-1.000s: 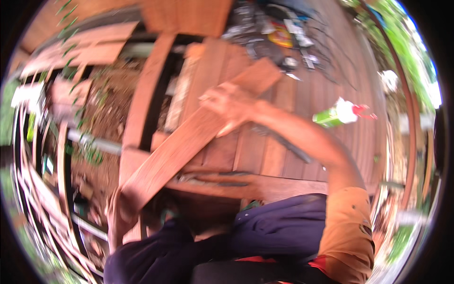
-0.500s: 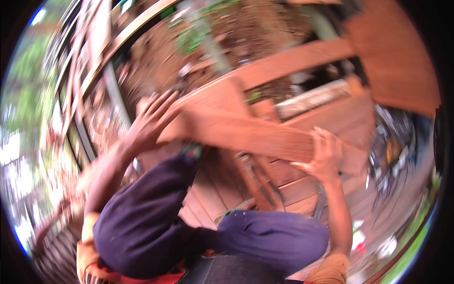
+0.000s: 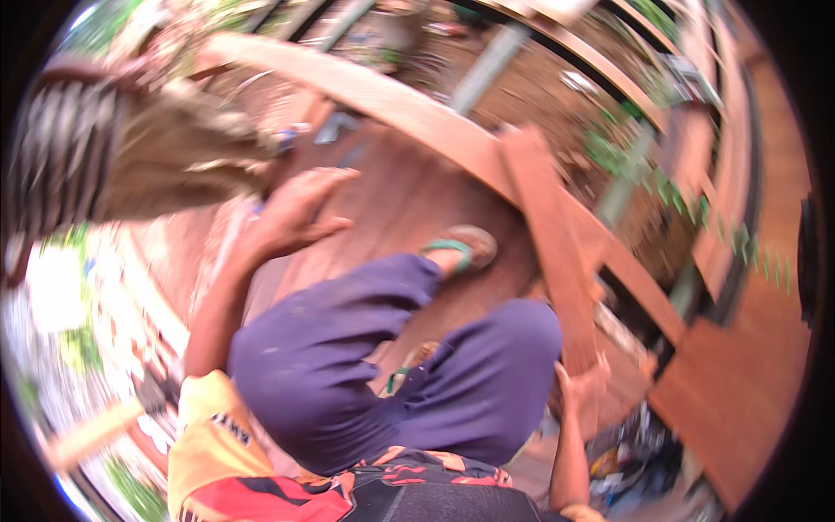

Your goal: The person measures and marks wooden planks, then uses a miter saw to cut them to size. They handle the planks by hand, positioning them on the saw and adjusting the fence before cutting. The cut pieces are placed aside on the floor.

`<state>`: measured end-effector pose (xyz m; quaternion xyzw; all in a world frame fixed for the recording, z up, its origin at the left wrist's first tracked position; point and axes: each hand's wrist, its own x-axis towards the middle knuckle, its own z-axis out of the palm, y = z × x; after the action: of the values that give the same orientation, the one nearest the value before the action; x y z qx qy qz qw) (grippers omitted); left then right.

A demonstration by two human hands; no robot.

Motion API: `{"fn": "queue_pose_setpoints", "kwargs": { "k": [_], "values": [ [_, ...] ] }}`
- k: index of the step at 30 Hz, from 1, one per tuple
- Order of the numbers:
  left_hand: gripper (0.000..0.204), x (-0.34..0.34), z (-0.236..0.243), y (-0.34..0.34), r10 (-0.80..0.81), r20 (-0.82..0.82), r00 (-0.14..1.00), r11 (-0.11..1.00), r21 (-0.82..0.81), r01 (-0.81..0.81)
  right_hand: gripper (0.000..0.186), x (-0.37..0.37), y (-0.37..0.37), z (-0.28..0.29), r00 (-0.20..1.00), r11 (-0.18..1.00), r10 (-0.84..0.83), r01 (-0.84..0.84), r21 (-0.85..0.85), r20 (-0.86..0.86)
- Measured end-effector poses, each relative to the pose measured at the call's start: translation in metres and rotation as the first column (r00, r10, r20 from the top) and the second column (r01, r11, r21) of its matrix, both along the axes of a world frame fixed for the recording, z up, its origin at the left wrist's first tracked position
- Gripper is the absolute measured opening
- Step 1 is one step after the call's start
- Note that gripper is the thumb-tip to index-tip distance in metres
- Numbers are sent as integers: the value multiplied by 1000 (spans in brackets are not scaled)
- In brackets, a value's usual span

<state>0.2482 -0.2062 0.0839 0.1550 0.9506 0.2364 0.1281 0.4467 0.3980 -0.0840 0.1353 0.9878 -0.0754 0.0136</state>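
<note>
My right hand holds the lower end of a reddish-brown wooden plank beside my right knee. The plank slants up and away, and its far end lies across a long wooden beam at the deck's edge. My left hand is raised over the deck boards, left of my knees. It is empty, with thumb and fingers apart. Motion blur softens the finger detail of both hands.
At the left stands another person in a striped top and tan trousers. Sandalled feet rest on the deck. A broad brown panel and dark plastic bags are at the right. Soil and metal framing lie beyond the beam.
My left hand has come off the plank. The view has turned left, bringing the other person further in. The plank now points away from me instead of lying across my front.
</note>
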Motion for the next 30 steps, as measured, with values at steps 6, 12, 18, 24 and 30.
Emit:
{"fn": "queue_pose_setpoints", "kwargs": {
  "k": [6,12,18,24,30],
  "values": [
    [72,41,-28,-5,-4,289,957,954,-287,91,80,15,1,-3,999,996,-11,15,89,-44],
    [66,163,-145,22,281,219,934,896,289,-337,75,5,-7,-18,981,992,121,-123,-5,-152],
    [52,372,-275,71,675,548,494,335,368,-867,70,30,-32,-18,954,963,130,-186,-196,-270],
    [50,476,-301,45,690,723,-17,-10,-14,-1000,65,87,-40,-6,948,900,91,-209,-383,-304],
    [49,458,-289,0,710,703,-44,-35,-27,-999,60,144,-43,-12,936,798,154,-307,-519,-317]
  ]
}}
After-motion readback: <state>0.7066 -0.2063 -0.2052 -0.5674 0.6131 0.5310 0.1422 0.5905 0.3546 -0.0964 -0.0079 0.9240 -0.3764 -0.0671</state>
